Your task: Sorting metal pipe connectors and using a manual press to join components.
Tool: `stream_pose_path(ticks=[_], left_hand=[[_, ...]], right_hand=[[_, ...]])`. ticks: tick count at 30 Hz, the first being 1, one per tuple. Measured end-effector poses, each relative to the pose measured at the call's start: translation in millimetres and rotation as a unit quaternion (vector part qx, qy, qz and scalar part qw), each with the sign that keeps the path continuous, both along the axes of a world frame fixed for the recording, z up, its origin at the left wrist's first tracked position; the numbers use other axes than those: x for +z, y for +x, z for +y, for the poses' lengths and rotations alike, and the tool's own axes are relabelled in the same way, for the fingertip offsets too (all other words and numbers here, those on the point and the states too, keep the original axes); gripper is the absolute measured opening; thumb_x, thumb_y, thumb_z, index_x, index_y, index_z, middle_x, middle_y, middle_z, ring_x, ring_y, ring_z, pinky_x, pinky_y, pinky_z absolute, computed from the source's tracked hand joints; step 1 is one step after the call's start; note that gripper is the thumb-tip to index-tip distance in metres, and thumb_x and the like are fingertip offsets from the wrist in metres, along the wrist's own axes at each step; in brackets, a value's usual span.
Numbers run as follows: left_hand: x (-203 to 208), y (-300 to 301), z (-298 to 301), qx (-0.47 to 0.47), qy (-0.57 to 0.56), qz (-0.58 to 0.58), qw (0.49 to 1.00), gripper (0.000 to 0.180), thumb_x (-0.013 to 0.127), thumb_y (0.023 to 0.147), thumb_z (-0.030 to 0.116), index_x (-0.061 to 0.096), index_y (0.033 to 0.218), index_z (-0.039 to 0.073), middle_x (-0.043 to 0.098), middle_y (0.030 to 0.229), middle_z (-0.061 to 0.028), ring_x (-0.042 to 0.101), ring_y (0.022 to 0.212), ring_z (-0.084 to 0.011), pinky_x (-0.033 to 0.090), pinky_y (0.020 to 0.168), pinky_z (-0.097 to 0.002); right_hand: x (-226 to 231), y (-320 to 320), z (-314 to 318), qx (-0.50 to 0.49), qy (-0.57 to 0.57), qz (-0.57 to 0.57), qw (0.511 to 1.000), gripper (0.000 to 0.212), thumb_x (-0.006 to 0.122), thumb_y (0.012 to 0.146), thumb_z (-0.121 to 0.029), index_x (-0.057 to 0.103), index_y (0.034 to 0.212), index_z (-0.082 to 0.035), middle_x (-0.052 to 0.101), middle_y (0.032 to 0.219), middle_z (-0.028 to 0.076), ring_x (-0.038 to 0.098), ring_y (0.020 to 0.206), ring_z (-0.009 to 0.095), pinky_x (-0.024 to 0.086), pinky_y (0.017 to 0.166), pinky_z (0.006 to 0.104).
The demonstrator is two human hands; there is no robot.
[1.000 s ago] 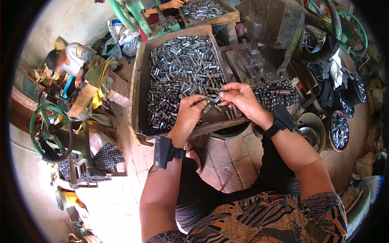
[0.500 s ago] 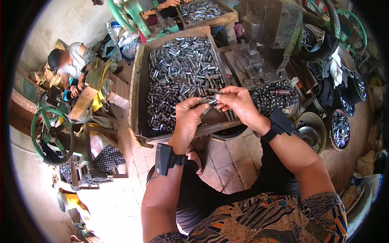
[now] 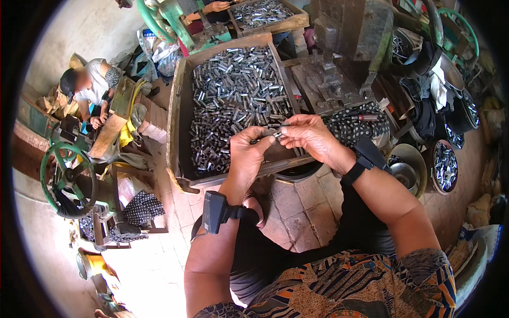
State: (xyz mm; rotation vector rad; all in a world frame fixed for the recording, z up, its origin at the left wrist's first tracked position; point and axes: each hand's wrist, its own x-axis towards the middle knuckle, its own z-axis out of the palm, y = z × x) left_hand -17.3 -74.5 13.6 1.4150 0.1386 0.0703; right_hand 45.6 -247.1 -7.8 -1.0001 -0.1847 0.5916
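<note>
Over the near edge of a wooden tray [image 3: 175,116], my two hands meet fingertip to fingertip. My left hand [image 3: 248,148] pinches a small shiny metal piece [image 3: 277,135] between thumb and forefinger. My right hand [image 3: 308,136] has its fingers closed on the same piece from the other side. Much of the piece is hidden by the fingers, so its exact kind does not show. Beneath and beyond the hands, the tray holds a heap of short metal tubes [image 3: 233,90], grey and silvery.
A dark metal press [image 3: 331,79] stands ahead to the right, with a screwdriver [image 3: 366,117] on dotted cloth beside it. Buckets with metal parts [image 3: 444,167] are at the right. Another person [image 3: 95,85] works at the left near a green handwheel [image 3: 69,175].
My fingers have closed in around the small metal piece, and less of it shows than before. The head view has shifted slightly.
</note>
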Motion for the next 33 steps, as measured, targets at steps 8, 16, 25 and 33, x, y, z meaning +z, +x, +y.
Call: stream_pose_path(ticks=[8,16,25,33], left_hand=[[-2.0,-2.6,-4.6,-0.037,-0.122,0.0,0.992,0.008,0.065,0.083,0.003,0.063,0.089,0.007,0.055,0.063,0.0043,0.036,0.044,0.0002,0.023,0.037,-0.0174],[-9.0,5.4,-8.4,0.043,-0.06,-0.008,0.997,0.005,0.065,0.083,0.003,0.062,0.085,0.007,0.057,0.064,0.0031,0.034,0.041,0.0,0.021,0.035,-0.0182],[-0.3,19.0,-16.6,0.062,-0.08,0.008,0.995,0.006,0.065,0.082,0.002,0.061,0.08,0.006,0.052,0.061,0.0041,0.03,0.038,-0.0008,0.018,0.033,-0.0201],[-13.4,36.1,-21.6,0.073,-0.02,0.044,0.996,0.009,0.063,0.079,0.005,0.064,0.086,0.0,0.054,0.062,0.0022,0.038,0.044,-0.0031,0.027,0.038,-0.0207]], right_hand=[[1.3,-0.3,-0.1,0.047,0.043,0.019,0.998,0.01,0.067,0.082,-0.008,0.064,0.089,-0.002,0.067,0.08,0.011,0.067,0.071,0.019,0.054,0.061,0.0278],[12.8,10.2,-8.9,-0.03,-0.128,-0.166,0.977,0.02,0.068,0.082,-0.012,0.065,0.096,0.002,0.067,0.08,0.008,0.065,0.071,0.014,0.052,0.065,0.0232],[42.6,20.9,-74.4,-0.309,-0.069,-0.226,0.921,0.022,0.068,0.079,-0.001,0.062,0.099,0.003,0.067,0.089,0.01,0.065,0.079,0.016,0.05,0.073,0.025],[92.2,6.4,-161.1,-0.494,-0.113,-0.335,0.795,0.042,0.063,0.081,0.005,0.053,0.122,-0.001,0.058,0.119,0.01,0.055,0.107,0.016,0.044,0.092,0.0292]])
